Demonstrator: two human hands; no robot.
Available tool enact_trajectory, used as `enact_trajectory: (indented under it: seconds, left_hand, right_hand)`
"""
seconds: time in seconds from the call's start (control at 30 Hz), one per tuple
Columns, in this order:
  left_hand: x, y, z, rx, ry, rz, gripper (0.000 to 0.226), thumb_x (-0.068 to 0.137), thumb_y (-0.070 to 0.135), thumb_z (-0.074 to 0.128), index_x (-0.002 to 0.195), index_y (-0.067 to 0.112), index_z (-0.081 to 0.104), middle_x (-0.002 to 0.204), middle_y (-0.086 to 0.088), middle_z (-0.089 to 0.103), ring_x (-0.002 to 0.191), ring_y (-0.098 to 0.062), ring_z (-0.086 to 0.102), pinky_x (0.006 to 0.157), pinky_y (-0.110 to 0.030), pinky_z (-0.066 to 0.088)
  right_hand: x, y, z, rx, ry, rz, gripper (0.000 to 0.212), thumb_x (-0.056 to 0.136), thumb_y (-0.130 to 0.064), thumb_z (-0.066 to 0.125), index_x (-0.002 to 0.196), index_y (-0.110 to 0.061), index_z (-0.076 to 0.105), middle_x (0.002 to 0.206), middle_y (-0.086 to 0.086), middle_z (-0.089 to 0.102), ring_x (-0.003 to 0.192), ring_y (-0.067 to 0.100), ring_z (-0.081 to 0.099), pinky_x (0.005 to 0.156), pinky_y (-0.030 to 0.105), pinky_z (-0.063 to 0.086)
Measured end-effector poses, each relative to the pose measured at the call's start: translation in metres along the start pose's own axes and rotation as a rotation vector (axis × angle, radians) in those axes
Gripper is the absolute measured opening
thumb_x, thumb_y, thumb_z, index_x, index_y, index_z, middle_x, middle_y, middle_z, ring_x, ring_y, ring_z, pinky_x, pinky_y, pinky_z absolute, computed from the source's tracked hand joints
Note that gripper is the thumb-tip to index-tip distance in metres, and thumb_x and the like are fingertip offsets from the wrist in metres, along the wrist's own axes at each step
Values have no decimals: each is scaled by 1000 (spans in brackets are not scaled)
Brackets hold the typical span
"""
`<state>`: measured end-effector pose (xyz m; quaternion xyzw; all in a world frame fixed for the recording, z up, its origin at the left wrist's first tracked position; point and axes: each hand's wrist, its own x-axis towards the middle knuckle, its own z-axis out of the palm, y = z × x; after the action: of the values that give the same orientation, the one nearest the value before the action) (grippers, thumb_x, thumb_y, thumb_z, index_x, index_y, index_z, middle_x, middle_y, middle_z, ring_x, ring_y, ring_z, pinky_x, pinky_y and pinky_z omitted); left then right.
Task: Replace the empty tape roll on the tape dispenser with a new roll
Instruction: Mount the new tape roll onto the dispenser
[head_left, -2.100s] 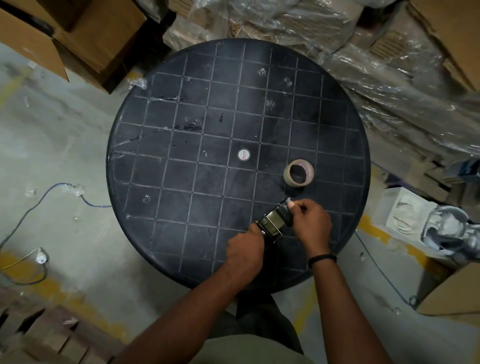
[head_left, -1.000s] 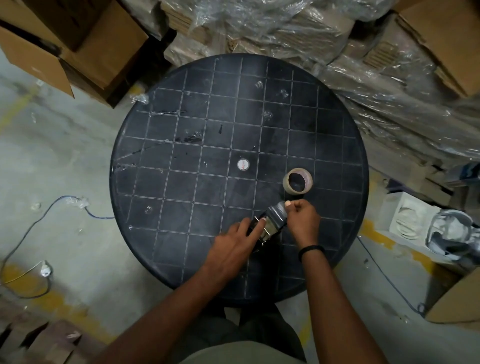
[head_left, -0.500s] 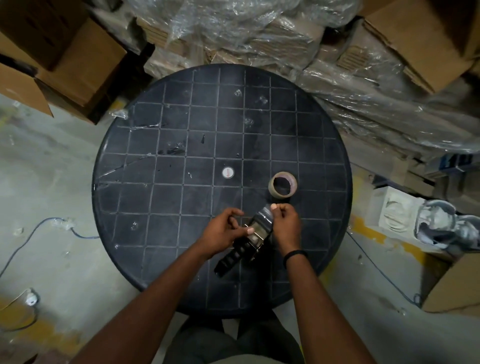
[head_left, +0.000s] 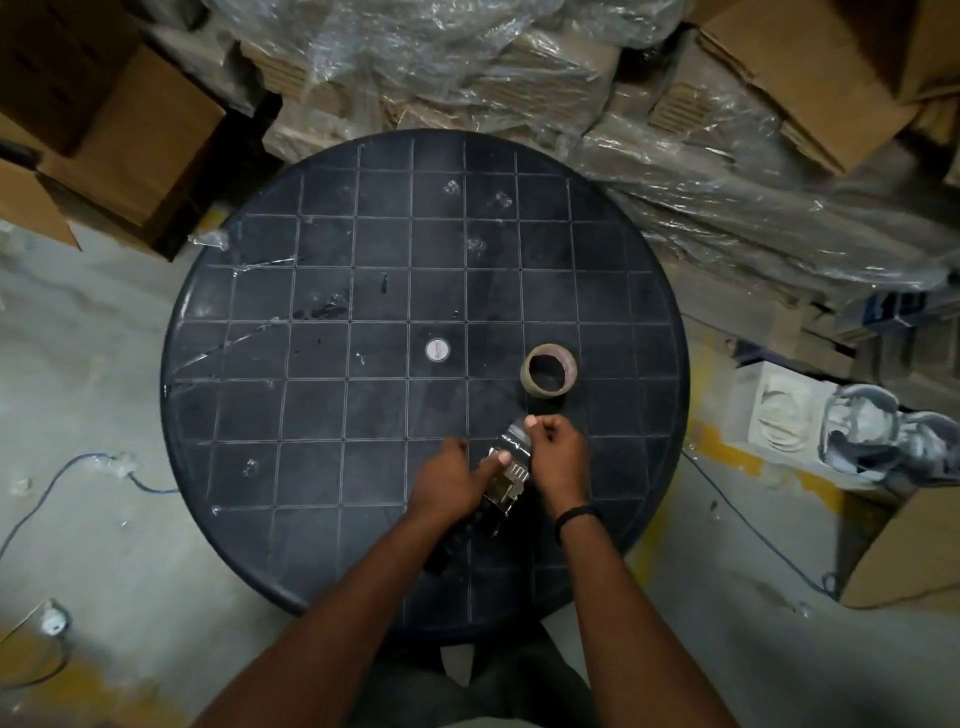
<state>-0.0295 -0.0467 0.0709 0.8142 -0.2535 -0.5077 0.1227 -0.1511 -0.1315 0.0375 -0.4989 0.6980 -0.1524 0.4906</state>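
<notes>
Head view: both hands work the tape dispenser (head_left: 506, 475) near the round table (head_left: 322, 291) edge. The left hand (head_left: 452, 480) grasps its body; the right hand (head_left: 558, 457) pinches what looks like tape at the front. 1 tape roll (head_left: 549, 370) lies just beyond. The pinched strip could stick back onto the dispenser.

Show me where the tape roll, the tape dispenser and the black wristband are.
tape roll (head_left: 570, 370): head view, on the right side of its ring.
tape dispenser (head_left: 511, 475): head view, on the metal front part between the hands.
black wristband (head_left: 577, 517): head view, on the band across the right wrist.
</notes>
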Motion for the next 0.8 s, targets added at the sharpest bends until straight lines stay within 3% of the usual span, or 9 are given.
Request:
enact_trajectory:
  seconds: [0.13, 0.23, 0.3, 0.4, 0.5, 0.6, 0.67, 0.8]
  left_hand:
    - [-14, 8, -15, 395, -75, 59, 101, 73, 76, 70, 148, 19, 34, 141, -10, 59, 126, -32, 60, 98, -44, 52]
    - [-26, 1, -15, 604, -84, 140, 119, 73, 61, 81, 160, 21, 11, 149, -14, 47, 129, -35, 57, 100, -48, 50]
    - [-25, -16, -15, 673, 32, 223, 115, 81, 52, 79, 161, 26, 1, 146, -12, 48, 121, -33, 62, 93, -47, 52]
    - [-18, -40, -26, 640, 97, 302, 110, 82, 53, 76, 159, 38, -2, 139, -5, 53, 113, -28, 66, 89, -44, 56]
    - [-17, -51, -34, 605, 90, 385, 103, 81, 57, 72, 154, 49, 0, 136, -3, 54, 107, -26, 68, 86, -46, 59]
    - [-9, -56, -40, 520, 104, 383, 97, 76, 64, 65, 151, 56, 4, 135, -3, 56, 106, -29, 69, 85, -47, 60]
    - [1, -57, -47, 423, 94, 328, 94, 69, 70, 63, 149, 57, 15, 131, -1, 63, 109, -28, 68, 88, -46, 59]
    - [12, -61, -57, 65, 50, 210, 84, 69, 70, 71, 145, 52, 39, 109, 9, 74, 100, -14, 69, 88, -32, 56]
  right_hand:
    - [-2, -11, 8, -40, 62, 19, 21, 93, -31, 67, 83, -14, 70, 86, 4, 75, 82, 22, 69, 78, 36, 54]
    - [6, -21, 9, 6, -13, 120, 20, 89, -31, 71, 80, -13, 74, 81, 2, 75, 79, 21, 70, 76, 34, 57]
    - [11, -29, 5, 137, -114, 213, 16, 88, -21, 73, 75, -11, 72, 71, 3, 71, 65, 18, 66, 58, 25, 54]
    - [16, -42, -1, 205, -260, 400, 16, 87, -11, 73, 72, -9, 67, 54, 2, 57, 37, 9, 47, 34, 16, 34]
    - [21, -43, 1, 226, -348, 526, 9, 86, -11, 72, 79, -7, 69, 48, 1, 55, 32, 8, 46, 33, 15, 33]
    - [20, -46, 2, 357, -384, 505, 19, 96, -23, 66, 91, -5, 71, 64, 3, 69, 48, 10, 57, 43, 19, 43]
    - [16, -45, -1, 474, -337, 418, 25, 101, -27, 58, 94, -7, 71, 78, 6, 74, 63, 13, 63, 55, 21, 46]
    - [-5, -30, -7, 313, -19, 189, 23, 100, -25, 57, 81, -15, 66, 65, 0, 60, 60, 15, 50, 50, 24, 39]
